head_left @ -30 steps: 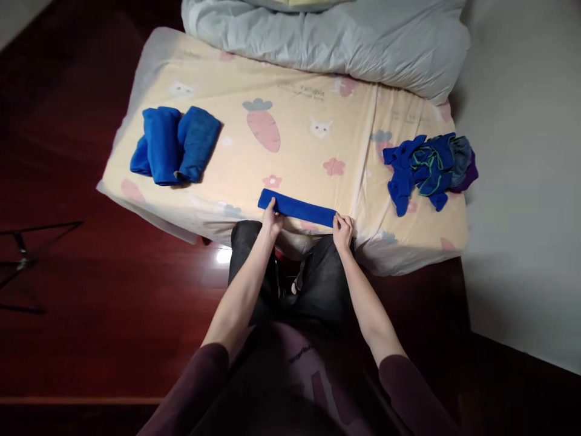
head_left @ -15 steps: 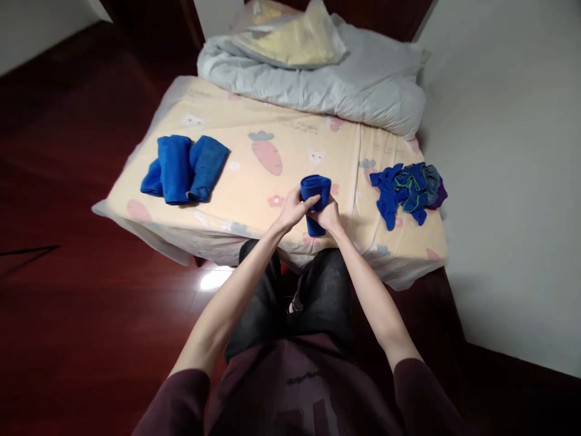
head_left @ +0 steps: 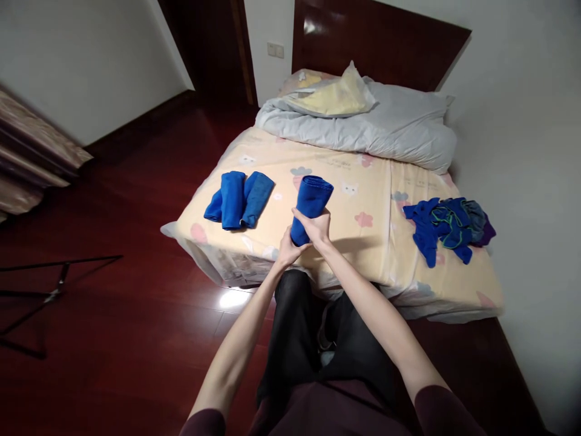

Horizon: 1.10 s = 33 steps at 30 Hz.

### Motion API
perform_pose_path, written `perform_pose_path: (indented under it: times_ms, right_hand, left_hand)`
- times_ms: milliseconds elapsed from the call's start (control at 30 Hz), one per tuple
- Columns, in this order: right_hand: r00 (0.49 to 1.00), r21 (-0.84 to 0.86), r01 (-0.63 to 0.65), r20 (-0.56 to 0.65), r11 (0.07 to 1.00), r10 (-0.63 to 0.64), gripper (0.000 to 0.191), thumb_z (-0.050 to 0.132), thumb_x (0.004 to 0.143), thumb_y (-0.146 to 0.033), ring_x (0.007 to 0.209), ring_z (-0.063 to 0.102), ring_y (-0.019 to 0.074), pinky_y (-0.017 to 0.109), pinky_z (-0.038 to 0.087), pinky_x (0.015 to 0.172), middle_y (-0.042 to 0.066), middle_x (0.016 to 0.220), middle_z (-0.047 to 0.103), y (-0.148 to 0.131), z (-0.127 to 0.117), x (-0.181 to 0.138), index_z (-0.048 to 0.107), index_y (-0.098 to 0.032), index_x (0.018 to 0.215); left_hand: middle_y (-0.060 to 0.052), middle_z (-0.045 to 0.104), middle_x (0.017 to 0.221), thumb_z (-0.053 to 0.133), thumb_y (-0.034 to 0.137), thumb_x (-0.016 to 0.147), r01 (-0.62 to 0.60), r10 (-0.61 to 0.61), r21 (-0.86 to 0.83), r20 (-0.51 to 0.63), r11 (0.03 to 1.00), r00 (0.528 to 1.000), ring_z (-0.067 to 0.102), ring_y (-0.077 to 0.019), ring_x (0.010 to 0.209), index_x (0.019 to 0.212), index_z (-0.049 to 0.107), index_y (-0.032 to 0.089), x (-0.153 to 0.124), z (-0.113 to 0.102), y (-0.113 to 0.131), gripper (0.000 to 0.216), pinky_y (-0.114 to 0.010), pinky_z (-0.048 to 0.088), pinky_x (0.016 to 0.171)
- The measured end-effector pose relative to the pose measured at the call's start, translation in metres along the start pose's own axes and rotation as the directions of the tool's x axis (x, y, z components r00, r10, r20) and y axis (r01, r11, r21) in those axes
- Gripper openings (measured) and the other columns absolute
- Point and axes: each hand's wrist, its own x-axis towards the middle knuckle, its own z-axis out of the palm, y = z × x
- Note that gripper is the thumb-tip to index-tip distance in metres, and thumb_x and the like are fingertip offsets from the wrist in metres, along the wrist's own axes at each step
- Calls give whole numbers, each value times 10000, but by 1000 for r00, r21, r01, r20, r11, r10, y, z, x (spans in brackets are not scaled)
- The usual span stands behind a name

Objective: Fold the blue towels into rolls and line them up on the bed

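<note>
Above the bed [head_left: 281, 175], the left hand [head_left: 288, 249] and right hand [head_left: 315, 227] are both gripping the folded blue cloth [head_left: 310, 204], which is standing upright between them, lifted off the sheet.

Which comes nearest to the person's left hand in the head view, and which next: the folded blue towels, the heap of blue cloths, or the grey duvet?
From the left hand, which grips the rolled blue towel:
1. Folded blue towels, on the bed's left side.
2. Grey duvet, at the head of the bed.
3. Heap of blue cloths, at the bed's right edge; it is nearly tied with the duvet.
</note>
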Motion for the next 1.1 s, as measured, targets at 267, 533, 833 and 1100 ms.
perform_pose_path:
  times_ms: [267, 533, 833, 1100]
  right_hand:
    - [993, 73, 63, 98, 995, -70, 515, 902, 651, -508, 948, 779, 271, 360, 626, 862, 114, 1004, 815, -17, 75, 11, 756, -157, 999]
    - [989, 97, 1, 150, 995, -16, 455, 901, 639, -477, 946, 782, 271, 357, 628, 845, 114, 998, 817, -7, 110, 40, 760, -156, 929]
    - [980, 56, -4, 201, 998, -7, 487, 909, 637, -463, 970, 777, 268, 360, 622, 881, 109, 1021, 818, 4, 119, 46, 758, -156, 984]
    - [974, 47, 4, 226, 999, -14, 491, 893, 644, -478, 962, 776, 264, 360, 627, 868, 94, 1014, 816, 19, 121, 45, 750, -167, 996]
  left_hand:
    - [-129, 742, 1083, 874, 277, 636, -14, 46, 191, -162, 982, 986, 703, -352, 1109, 1205, 582, 168, 36, -47, -28, 649, -478, 577, 976]
    - [-70, 713, 986, 830, 316, 643, -70, 136, 278, -225, 958, 965, 699, -311, 996, 1097, 584, 191, 74, -79, -57, 531, -486, 581, 923]
    - [-116, 720, 1151, 818, 264, 660, -22, 99, 285, -257, 958, 961, 697, -319, 1058, 1272, 553, 185, 77, -82, -84, 672, -476, 573, 953]
    - [-119, 728, 1181, 832, 291, 694, -24, 94, 266, -252, 964, 963, 704, -300, 1042, 1313, 545, 173, 71, -79, -94, 692, -467, 575, 968]
